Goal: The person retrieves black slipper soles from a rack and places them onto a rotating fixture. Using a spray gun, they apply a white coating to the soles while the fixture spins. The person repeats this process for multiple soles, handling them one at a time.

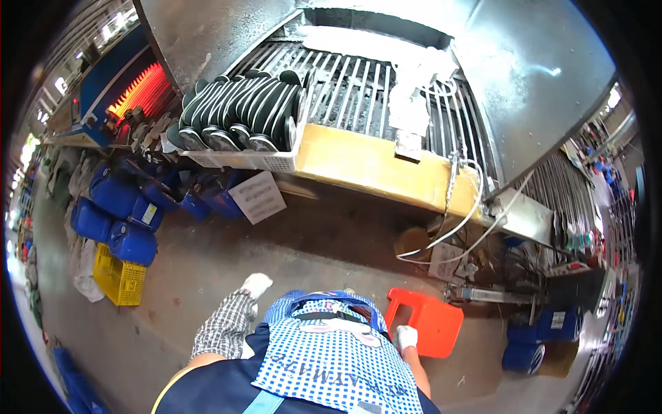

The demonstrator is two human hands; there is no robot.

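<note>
Scanning left to right: blue jugs [132, 243], yellow crate [118, 277]; white basket [269, 163] of black pieces [256, 103]. Left hand [257, 284], gloved, nothing visible in it; I can't tell how far open. Right hand [407, 337], gloved, at the red stool's [440, 328] left side, on the floor; grip I can't tell.

White-gloved left fingers [259, 283] reach out ahead, left forearm [229, 319] slanting behind them; gloved right fingers [406, 335] sit closer in, bare right forearm [416, 368] behind
</note>
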